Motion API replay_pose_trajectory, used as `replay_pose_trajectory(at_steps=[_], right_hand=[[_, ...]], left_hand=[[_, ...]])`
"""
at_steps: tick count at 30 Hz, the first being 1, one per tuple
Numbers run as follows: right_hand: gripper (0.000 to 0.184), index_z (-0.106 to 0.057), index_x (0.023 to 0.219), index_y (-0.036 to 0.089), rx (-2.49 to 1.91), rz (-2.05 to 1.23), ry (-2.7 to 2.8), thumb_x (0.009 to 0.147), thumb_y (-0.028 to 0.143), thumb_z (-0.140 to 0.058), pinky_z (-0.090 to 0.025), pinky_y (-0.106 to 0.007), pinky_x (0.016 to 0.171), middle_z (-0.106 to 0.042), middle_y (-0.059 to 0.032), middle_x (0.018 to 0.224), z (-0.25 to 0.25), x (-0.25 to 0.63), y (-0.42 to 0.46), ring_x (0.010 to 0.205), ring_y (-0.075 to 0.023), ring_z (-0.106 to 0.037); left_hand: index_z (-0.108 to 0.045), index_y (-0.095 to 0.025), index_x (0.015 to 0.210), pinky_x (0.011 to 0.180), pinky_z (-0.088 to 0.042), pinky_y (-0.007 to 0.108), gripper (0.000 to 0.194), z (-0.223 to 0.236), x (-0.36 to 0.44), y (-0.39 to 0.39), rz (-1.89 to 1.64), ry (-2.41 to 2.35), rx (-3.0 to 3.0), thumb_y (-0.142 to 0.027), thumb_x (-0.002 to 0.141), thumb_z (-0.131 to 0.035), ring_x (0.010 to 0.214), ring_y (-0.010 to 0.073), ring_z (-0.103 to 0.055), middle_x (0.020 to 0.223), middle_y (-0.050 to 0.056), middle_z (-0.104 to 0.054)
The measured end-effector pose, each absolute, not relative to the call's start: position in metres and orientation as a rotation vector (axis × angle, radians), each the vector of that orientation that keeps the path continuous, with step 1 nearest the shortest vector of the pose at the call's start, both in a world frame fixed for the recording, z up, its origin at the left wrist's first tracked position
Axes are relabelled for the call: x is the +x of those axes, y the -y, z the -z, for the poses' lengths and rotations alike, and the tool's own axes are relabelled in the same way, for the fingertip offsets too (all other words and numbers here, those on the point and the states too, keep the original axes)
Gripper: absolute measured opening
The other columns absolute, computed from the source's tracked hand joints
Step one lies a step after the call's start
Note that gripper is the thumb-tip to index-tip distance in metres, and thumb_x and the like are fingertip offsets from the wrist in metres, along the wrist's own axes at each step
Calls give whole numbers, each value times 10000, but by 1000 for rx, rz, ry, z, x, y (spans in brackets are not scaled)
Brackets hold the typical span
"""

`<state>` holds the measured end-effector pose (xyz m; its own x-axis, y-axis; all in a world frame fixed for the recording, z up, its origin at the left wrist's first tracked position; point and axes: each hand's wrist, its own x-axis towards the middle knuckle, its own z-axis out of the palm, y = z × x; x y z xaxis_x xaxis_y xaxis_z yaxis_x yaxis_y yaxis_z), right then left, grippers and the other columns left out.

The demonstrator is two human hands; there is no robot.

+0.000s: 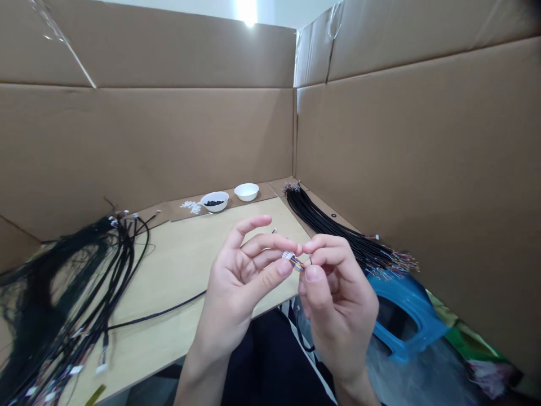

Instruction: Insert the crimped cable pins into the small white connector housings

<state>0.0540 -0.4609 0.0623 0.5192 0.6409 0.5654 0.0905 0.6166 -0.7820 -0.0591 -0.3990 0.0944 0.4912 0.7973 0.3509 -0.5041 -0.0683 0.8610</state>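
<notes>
My left hand (240, 276) pinches a small white connector (288, 256) between thumb and middle finger, with the index finger raised. Thin coloured wires (297, 263) run from the connector into my right hand (333, 287), which pinches them between thumb and forefinger. Both hands meet in front of me, above the near edge of the wooden board (186, 270). A black cable (160, 312) trails left across the board from under my left hand.
A heap of black cables with white connectors (80, 293) lies at the left. A straight bundle of black cables (338, 231) lies at the right. Two white bowls (214, 201) (246, 192) stand at the back. Cardboard walls (169, 141) enclose the board. A blue plastic stool (401, 316) stands at the lower right.
</notes>
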Motion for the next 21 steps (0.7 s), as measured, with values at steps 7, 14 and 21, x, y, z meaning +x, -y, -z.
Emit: replay_pose_trajectory(at_steps=[7,14,21], right_hand=[[155,-731,983,301,-952,-287,1098,925,158,-719,-553,-203,554,-638,-52,1127,-61,59,458,982,-183,-671],[93,-752,930,274,-903,-583,1017,979,205,-714,-427,-159,393,-640,2,1073,-65,61,454,520,-13,-517],[112,-732,904,261,-831,-645,950,1004,237,-688,-584,-202,729,-646,-3,1039,-61,61,446,849,-102,-659]], left_hand=[[-662,-300,1233,857,-646,146,407,-86,-59,392,-1102,-282,1173,-95,915,-813,909,86,-786,984,-47,-807],[-741,-307,1156,843,-637,106,341,-82,-63,383,-1146,-345,1266,-109,896,-838,935,89,-803,976,-57,-834],[-728,-206,988,704,-649,113,184,-89,-67,384,-1184,-478,1290,-162,872,-864,751,80,-764,849,-41,-812]])
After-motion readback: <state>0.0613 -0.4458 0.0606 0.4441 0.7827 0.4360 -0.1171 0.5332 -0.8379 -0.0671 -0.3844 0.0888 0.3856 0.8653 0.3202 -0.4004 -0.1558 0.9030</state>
